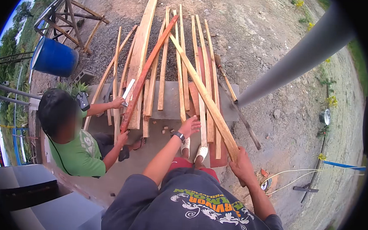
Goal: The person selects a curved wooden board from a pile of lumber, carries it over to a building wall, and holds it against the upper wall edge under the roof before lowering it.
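Observation:
My right hand [244,165] is closed around the near end of a long light wooden plank [208,97]. The plank slants up and away to the left across the other lumber. My left hand [189,127], with a watch on its wrist, hovers left of the plank, fingers stretched out and holding nothing. Below it are my white shoes [202,152]. At the left, a person in a green shirt [80,149] holds a reddish-brown painted board [147,67] with one hand. Their other hand has a white flat strip-like thing [128,89] that I cannot name.
Several long wood pieces [163,68] lean over a low concrete ledge [174,103] onto gravel. A grey post [291,58] rises at the right. A blue barrel [55,57] and a wooden trestle [70,19] stand far left. A pale cord [291,174] lies at the right.

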